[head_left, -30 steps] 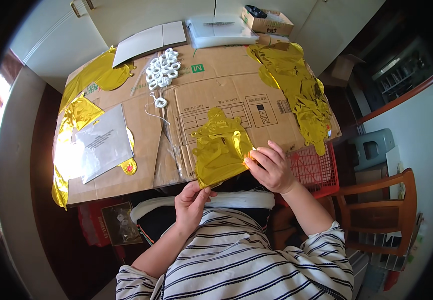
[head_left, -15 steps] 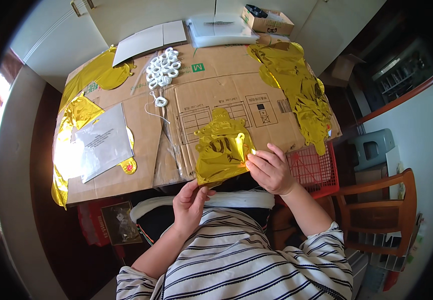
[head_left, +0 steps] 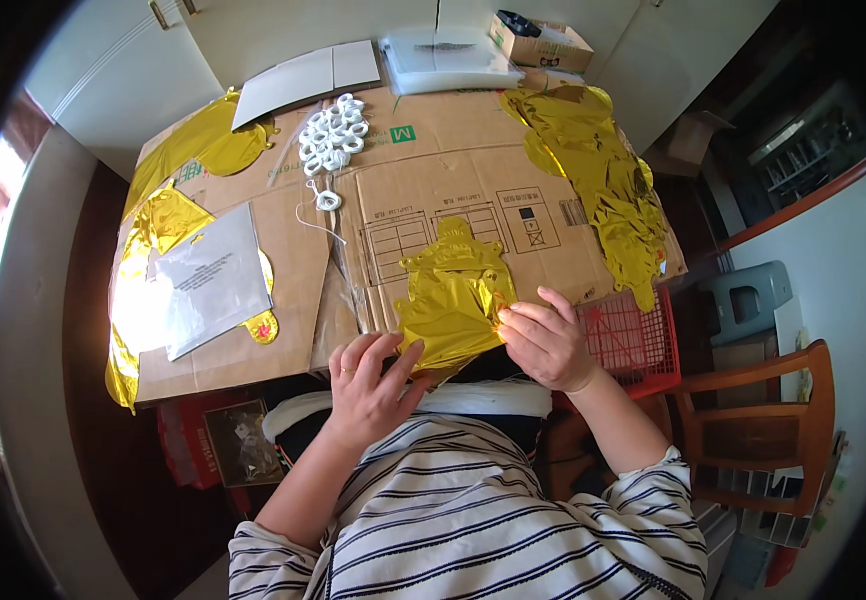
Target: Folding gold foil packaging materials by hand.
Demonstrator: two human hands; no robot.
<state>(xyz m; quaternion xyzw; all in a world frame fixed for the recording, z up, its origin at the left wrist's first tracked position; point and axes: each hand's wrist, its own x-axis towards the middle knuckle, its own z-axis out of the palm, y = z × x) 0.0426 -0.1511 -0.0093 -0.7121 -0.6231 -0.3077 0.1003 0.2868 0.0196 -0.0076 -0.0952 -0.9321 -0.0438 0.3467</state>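
A flat gold foil balloon (head_left: 456, 292), creased and uninflated, lies at the table's near edge, its lower part hanging toward me. Thumb and fingers of my right hand (head_left: 550, 347) pinch its right edge, where a small orange-red spot shows. My left hand (head_left: 371, 392) is at the balloon's lower left corner with fingers spread apart; the thumb and fingertips rest on or just over the foil. Beyond it lie a pile of small white string rolls (head_left: 333, 135) and one separate roll (head_left: 328, 201) with a loose tail.
Cardboard (head_left: 423, 170) covers the table. More gold foil balloons lie at the right (head_left: 593, 170) and far left (head_left: 203, 145). A clear plastic bag (head_left: 218, 280) rests on foil at left. Grey boards (head_left: 308, 78), plastic sleeves (head_left: 448, 65) and a small box (head_left: 543, 45) line the back. A red basket (head_left: 633, 345) stands at right.
My left hand has let go of the balloon's lower left corner and spread its fingers, shifting slightly left and up. My right hand keeps its pinch. The foil now lies flatter.
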